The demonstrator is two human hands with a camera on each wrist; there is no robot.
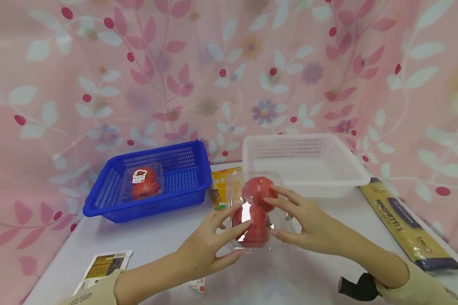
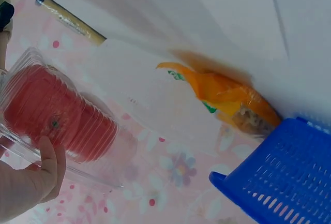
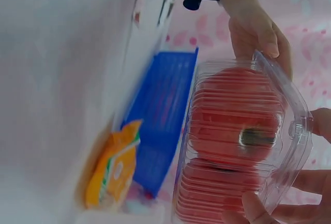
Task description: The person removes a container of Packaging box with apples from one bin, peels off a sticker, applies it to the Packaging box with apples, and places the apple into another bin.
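A clear plastic clamshell box [image 1: 234, 182] of two red tomatoes [image 1: 257, 224] is between both hands, raised in front of the baskets. The left hand [image 1: 210, 241] holds its left side, fingers spread over the shiny lid. On the other side, the right hand [image 1: 309, 220] grips the box with fingertips on the lid and the thumb low at its edge. Seen from the right wrist, the ribbed base faces the camera, with a green stem mark [image 3: 257, 137] on one tomato. A second boxed pair of tomatoes [image 1: 146, 188], with a white label, lies in the blue basket [image 1: 183, 197].
Behind the held box stand an orange packet [image 1: 219, 182] and a white basket [image 1: 309, 186]. A spaghetti pack [image 1: 408, 224] lies along the right edge. At the near left is a flat white packet [image 1: 107, 264]; a small white piece [image 1: 198, 284] shows below the left forearm.
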